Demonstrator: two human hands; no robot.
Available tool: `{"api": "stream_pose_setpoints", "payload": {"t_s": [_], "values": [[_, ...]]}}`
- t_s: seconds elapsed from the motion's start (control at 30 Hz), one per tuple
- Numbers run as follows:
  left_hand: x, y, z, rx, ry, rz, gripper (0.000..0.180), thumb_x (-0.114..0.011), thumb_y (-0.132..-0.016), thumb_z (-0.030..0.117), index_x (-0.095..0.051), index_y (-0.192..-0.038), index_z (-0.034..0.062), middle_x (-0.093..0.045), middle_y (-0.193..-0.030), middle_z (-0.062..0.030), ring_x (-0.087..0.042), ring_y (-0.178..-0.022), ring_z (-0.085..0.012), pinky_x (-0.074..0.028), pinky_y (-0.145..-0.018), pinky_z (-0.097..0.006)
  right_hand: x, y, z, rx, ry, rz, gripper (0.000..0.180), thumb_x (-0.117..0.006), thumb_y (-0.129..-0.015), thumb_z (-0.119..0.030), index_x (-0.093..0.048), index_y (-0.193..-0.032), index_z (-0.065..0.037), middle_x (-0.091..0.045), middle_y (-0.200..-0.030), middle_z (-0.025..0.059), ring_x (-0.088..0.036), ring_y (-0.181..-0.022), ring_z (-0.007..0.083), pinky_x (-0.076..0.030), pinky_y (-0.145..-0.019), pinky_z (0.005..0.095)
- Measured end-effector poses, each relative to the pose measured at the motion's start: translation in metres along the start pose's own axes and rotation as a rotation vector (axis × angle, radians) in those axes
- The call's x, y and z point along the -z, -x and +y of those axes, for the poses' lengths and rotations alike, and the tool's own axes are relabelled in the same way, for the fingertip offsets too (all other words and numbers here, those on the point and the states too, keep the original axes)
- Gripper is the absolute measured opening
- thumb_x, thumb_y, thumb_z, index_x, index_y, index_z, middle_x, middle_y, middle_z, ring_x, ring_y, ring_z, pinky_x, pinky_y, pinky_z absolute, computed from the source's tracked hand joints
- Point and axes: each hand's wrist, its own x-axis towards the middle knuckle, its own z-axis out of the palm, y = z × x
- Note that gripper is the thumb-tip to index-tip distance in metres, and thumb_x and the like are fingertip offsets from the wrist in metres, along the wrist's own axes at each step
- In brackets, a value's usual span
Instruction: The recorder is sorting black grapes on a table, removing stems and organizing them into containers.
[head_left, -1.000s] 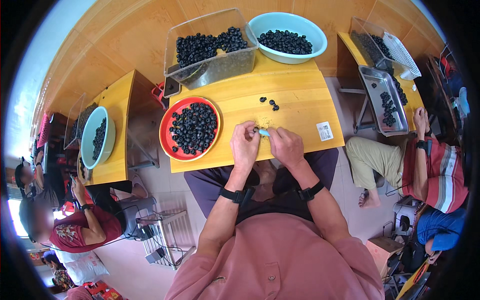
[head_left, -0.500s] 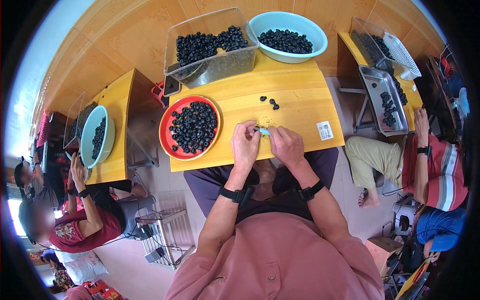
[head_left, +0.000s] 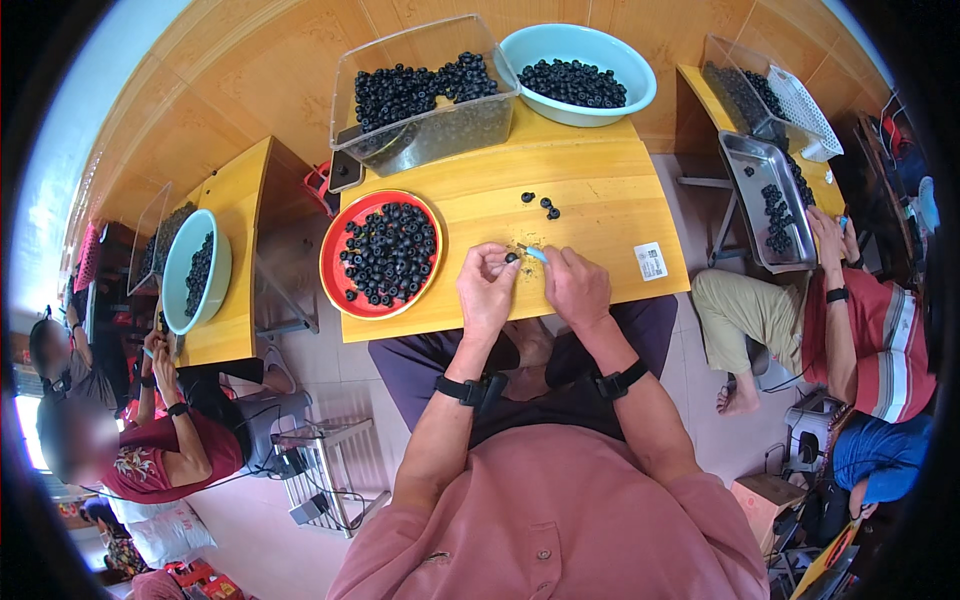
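My left hand (head_left: 487,284) pinches a small black bead-like round piece (head_left: 512,257) between thumb and fingertips above the table. Just right of it, my right hand (head_left: 577,287) grips a thin tool with a light blue handle (head_left: 537,254). The tool's dark narrow tip points toward the round piece, with a small gap between them; I cannot make out its exact kind. Fine dark crumbs lie on the yellow wooden table (head_left: 590,220) around my hands. A few loose black pieces (head_left: 547,204) rest beyond them. To the left stands a red plate (head_left: 330,290) heaped with similar pieces.
A clear plastic bin (head_left: 440,140) and a light blue basin (head_left: 575,112), both holding black pieces, stand at the table's far side. A white label (head_left: 650,262) sits near the right edge. People work at side tables (head_left: 225,250) on both sides.
The tool has drawn back from the black piece, and its tip now shows. My right hand has shifted slightly right. The piece in my left hand is more exposed.
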Motion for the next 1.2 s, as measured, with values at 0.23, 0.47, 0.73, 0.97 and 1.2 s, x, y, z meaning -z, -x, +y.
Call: {"api": "stream_pose_setpoints", "payload": {"t_s": [0.23, 0.47, 0.73, 0.97, 1.2], "values": [[0.004, 0.003, 0.02, -0.116, -0.268, -0.008, 0.016, -0.077, -0.088, -0.005, -0.074, -0.103, -0.0026, -0.062, -0.097, -0.0059, -0.067, -0.088, -0.0121, -0.055, -0.077, -0.024, -0.002, 0.001, -0.002, 0.035, -0.018, 0.029, 0.007, -0.064, -0.093, -0.015, -0.067, -0.094, -0.008, -0.062, -0.075, 0.0086, -0.068, -0.068, 0.0276, -0.054, -0.058, 0.0409], [0.028, 0.001, 0.03, -0.308, -0.432, 0.102, 0.013, -0.079, -0.084, -0.002, -0.073, -0.095, 0.0005, -0.062, -0.088, -0.0062, -0.06, -0.075, -0.013, -0.05, -0.068, -0.027, 0.002, 0.004, 0.0, 0.028, 0.02, 0.044, 0.006, -0.065, -0.092, -0.014, -0.066, -0.092, -0.009, -0.06, -0.074, 0.0078, -0.067, -0.066, 0.0279, -0.054, -0.057, 0.0409], [0.074, -0.042, 0.091, -0.538, -1.012, 0.286, 0.026, -0.078, -0.079, 0.0, -0.072, -0.105, 0.0052, -0.064, -0.122, -0.0158, -0.057, -0.121, -0.0359, -0.045, -0.104, -0.046, -0.003, 0.002, 0.001, 0.041, 0.027, 0.074, 0.004, -0.066, -0.089, -0.013, -0.066, -0.092, -0.01, -0.06, -0.074, 0.0071, -0.066, -0.065, 0.026, -0.054, -0.056, 0.0395], [-0.002, -0.103, 0.074, -0.49, -0.834, -0.348, 0.029, -0.073, -0.081, 0.001, -0.07, -0.11, 0.0024, -0.068, -0.114, -0.0205, -0.065, -0.111, -0.0397, -0.053, -0.096, -0.046, -0.004, 0.003, 0.002, 0.037, 0.02, 0.055, 0.004, -0.066, -0.088, -0.012, -0.066, -0.091, -0.01, -0.06, -0.076, 0.007, -0.067, -0.066, 0.0254, -0.055, -0.058, 0.0391], [-0.036, -0.128, 0.035, -0.365, -1.003, -0.484, 0.022, -0.077, -0.082, 0.009, -0.075, -0.103, 0.0012, -0.07, -0.112, -0.0215, -0.066, -0.109, -0.0393, -0.053, -0.097, -0.045, 0.0, 0.002, 0.0, 0.048, 0.015, 0.059, 0.004, -0.067, -0.087, -0.011, -0.063, -0.087, -0.01, -0.059, -0.075, 0.0074, -0.066, -0.066, 0.0249, -0.055, -0.058, 0.0382]]}}
